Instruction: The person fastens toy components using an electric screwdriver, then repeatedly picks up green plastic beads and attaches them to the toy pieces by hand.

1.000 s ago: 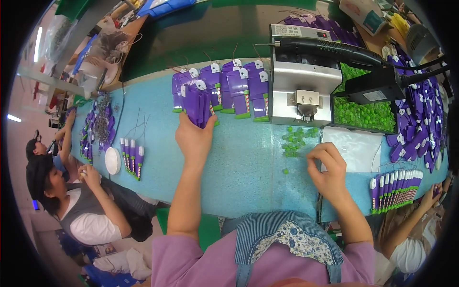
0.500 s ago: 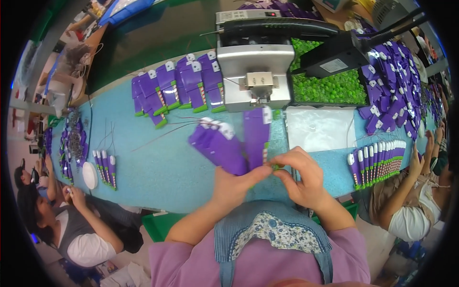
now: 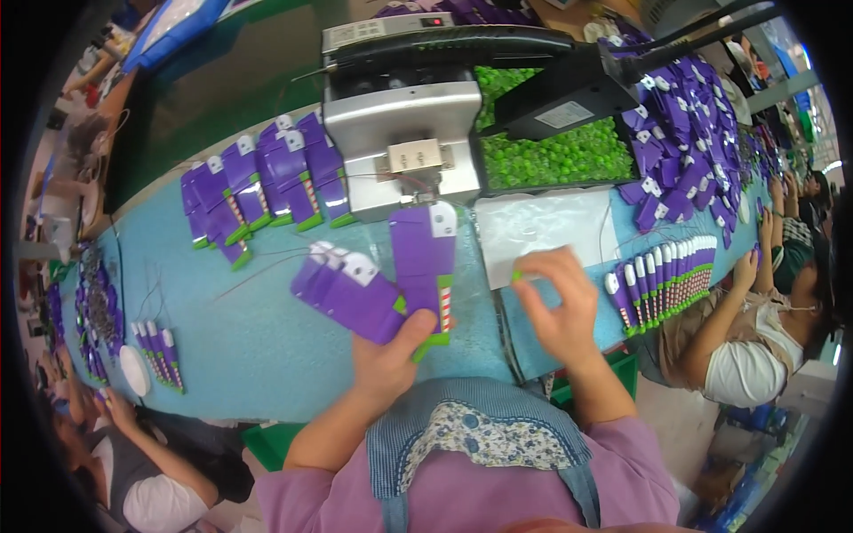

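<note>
Purple pieces (image 3: 421, 253) in left fingers (image 3: 416, 331); black housing (image 3: 582, 82) bears white label (image 3: 565, 115).

Fanned purple pieces (image 3: 412, 271), white-topped, rightmost near-upright; tiny green bead (image 3: 517, 275) apart.

Blue worktable (image 3: 258, 338); green surface (image 3: 204, 107) behind; pale floor (image 3: 656, 413); right-edge streak (image 3: 833, 166), probably lamp.

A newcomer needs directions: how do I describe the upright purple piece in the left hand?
Start at the silver machine; in front of it, find the left hand. The upright purple piece there shows a red-and-white striped edge, unlike the tilted purple stack on its left.
</note>
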{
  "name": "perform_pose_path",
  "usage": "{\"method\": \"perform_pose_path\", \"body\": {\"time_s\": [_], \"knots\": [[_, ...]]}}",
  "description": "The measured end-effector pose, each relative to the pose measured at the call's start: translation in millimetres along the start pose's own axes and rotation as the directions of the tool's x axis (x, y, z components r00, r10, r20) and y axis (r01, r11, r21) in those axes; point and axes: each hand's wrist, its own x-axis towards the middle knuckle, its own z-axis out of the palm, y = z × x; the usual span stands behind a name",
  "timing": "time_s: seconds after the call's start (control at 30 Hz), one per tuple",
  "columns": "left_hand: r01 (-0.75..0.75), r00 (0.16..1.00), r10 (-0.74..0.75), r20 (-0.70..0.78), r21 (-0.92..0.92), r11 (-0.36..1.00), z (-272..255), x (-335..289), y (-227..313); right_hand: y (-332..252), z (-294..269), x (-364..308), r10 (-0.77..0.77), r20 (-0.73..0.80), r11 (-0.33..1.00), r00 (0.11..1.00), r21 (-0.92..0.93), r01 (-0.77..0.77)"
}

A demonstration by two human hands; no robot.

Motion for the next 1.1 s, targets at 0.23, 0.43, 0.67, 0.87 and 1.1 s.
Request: {"method": "perform_pose_path", "body": {"time_s": [0.23, 0.43, 0.67, 0.87, 1.1], "knots": [[0.03, 0.999, -0.027, 0.028, -0.091, 0.995, 2.4, 3.9, 1.2, 48.3, -7.4, 3.0, 0.005, -0.034, 0.884, 0.999, -0.468, -0.02], [0.0, 1.0, 0.0, 0.002, -0.067, 0.998, 1.2, -2.6, -2.8, 47.9, 2.5, 12.0, -0.061, -0.063, 0.88, 0.996, -0.475, 0.024], [-0.315, 0.938, 0.347, -0.007, 0.403, 0.859, 8.8, 2.4, -15.1, 4.9, -0.8, -2.0, 0.131, 0.08, 0.928, 0.988, 0.34, -0.15], [-0.343, 0.931, 0.351, 0.098, 0.558, 0.755, 8.5, -5.5, -5.7, -16.6, 9.6, -10.7, 0.131, 0.212, 0.772, 0.968, 0.591, -0.234], [-0.403, 0.907, 0.375, 0.194, 0.659, 0.635, 3.7, -8.0, -8.0, -19.2, 18.1, -19.2, 0.108, 0.184, 0.862, 0.977, 0.473, -0.184]]}}
